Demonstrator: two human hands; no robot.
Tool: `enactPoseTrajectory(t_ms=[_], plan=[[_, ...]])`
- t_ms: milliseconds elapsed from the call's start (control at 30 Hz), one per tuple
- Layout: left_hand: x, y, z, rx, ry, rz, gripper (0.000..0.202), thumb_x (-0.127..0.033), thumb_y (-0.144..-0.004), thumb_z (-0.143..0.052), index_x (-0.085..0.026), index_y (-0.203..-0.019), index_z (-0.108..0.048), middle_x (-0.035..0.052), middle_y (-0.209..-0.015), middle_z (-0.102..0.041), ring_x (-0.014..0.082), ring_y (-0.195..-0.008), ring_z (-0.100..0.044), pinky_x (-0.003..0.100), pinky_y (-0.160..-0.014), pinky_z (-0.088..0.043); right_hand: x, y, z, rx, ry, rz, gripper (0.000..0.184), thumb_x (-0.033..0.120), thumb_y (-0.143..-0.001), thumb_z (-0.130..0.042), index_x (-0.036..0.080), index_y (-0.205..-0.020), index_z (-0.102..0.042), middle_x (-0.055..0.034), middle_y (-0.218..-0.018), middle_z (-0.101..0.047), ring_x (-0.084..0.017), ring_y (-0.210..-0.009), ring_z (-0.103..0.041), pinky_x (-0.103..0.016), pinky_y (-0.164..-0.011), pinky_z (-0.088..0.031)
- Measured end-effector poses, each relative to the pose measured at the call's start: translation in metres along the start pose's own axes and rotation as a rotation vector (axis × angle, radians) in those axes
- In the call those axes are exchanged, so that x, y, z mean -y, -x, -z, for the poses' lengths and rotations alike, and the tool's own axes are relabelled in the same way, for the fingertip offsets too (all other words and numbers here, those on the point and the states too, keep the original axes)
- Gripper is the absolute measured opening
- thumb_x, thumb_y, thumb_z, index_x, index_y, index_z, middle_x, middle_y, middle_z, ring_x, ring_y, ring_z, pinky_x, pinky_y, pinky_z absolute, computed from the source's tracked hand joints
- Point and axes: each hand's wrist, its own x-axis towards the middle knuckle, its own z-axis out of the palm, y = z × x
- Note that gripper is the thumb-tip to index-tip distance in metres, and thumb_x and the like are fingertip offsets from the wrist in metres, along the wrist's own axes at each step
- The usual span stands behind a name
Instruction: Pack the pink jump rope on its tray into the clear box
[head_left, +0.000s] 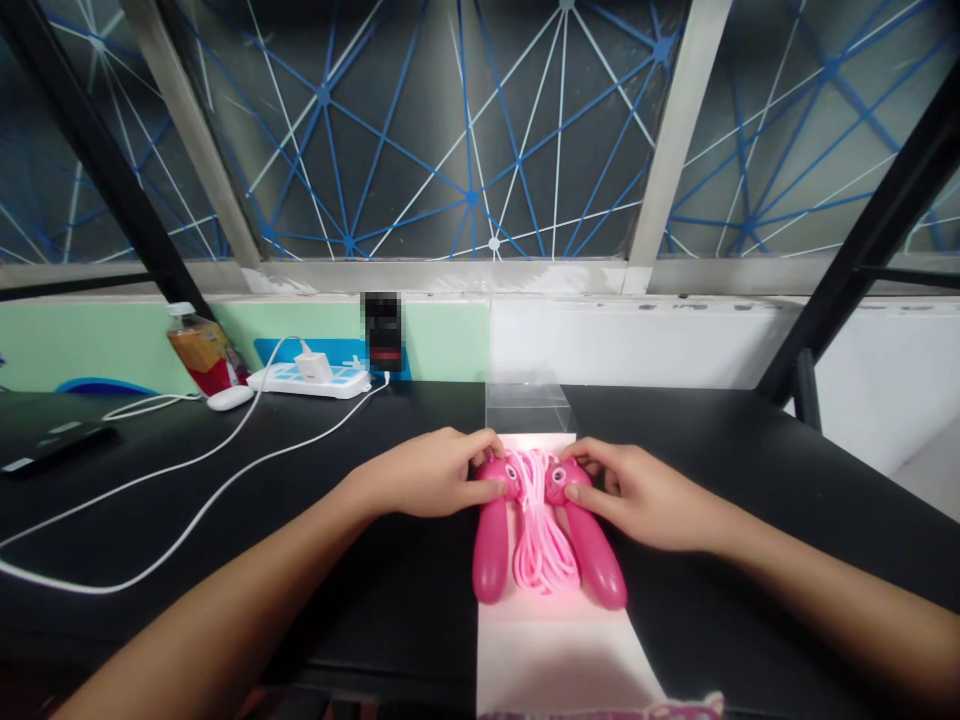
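Observation:
A pink jump rope (541, 540) lies in front of me, its cord bundled between two thick darker-pink handles with eye-like faces at their tops. Beneath it is a long white card (555, 650), with a clear plastic box (527, 408) at its far end. My left hand (450, 472) pinches the top of the left handle between thumb and fingers. On the other side, my right hand (634, 490) grips the top of the right handle the same way. Both handles slant toward me, resting on or over the card.
A black table (360, 570) carries a white power strip (337, 380) with a charger (313, 367), a long white cable (247, 465), a bottle (206, 350), a white mouse-like object (230, 398) and a dark flat device (56, 447). A phone (384, 333) leans against the wall.

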Motion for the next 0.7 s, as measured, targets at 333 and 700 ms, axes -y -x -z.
enactPoseTrajectory(t_ms=[333,700], plan=[[0.0001,0.0022,0.0035,-0.005,-0.033,-0.011,0.033,-0.046,-0.085,-0.061,-0.023,-0.108,-0.061,0.0001,-0.076,-0.065,0.0156,-0.065,-0.059,0.024,-0.056,-0.037,-0.0004,0.0018,0.0047,0.023,0.119,0.049,0.034,0.042,-0.092,-0.056,0.020,-0.119,-0.059,-0.0037,-0.090,-0.067,-0.016,-0.067,-0.058,-0.029,-0.062,-0.046],[0.0005,0.0011,0.0002,-0.075,-0.016,-0.075,0.024,-0.034,-0.082,-0.062,-0.022,-0.103,-0.062,-0.0005,-0.077,-0.065,0.0148,-0.066,-0.058,0.024,-0.059,-0.039,-0.0030,0.0029,0.0049,0.002,0.152,0.094,0.030,0.037,-0.092,-0.056,0.020,-0.117,-0.061,-0.0053,-0.095,-0.068,-0.017,-0.071,-0.062,-0.031,-0.068,-0.049]])
